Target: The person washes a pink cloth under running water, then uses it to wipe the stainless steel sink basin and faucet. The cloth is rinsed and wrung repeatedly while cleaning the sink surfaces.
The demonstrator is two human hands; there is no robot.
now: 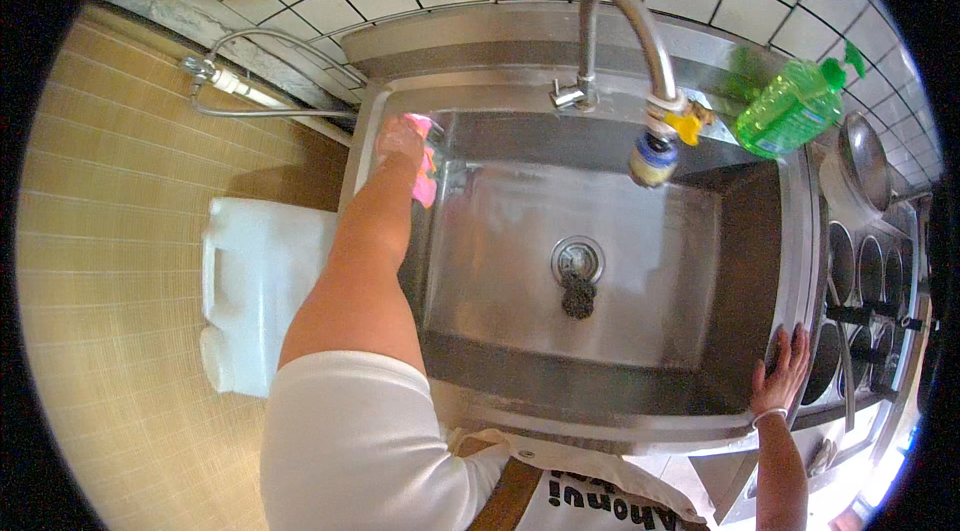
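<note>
My left hand [400, 142] presses a pink cloth [424, 188] against the rim and inner wall at the far left corner of a stainless steel sink [495, 246]. Part of the cloth hangs down the wall below my fingers. On the sink's right rim rests my right hand [784, 372], fingers apart and holding nothing. A dark scouring pad [578, 298] lies on the basin floor, touching the round drain strainer [577, 259]. The curved metal faucet [626, 2] rises from the back ledge, its spout end bearing a yellow valve lever [686, 127] and a filter-like nozzle [652, 160].
A green pump bottle [791, 107] stands at the back right corner. Beyond the right rim are a metal bowl [862, 156] and several dark round pans [840, 261]. A white plastic jug [262, 291] sits left of the sink, below a hose and valve [202, 70].
</note>
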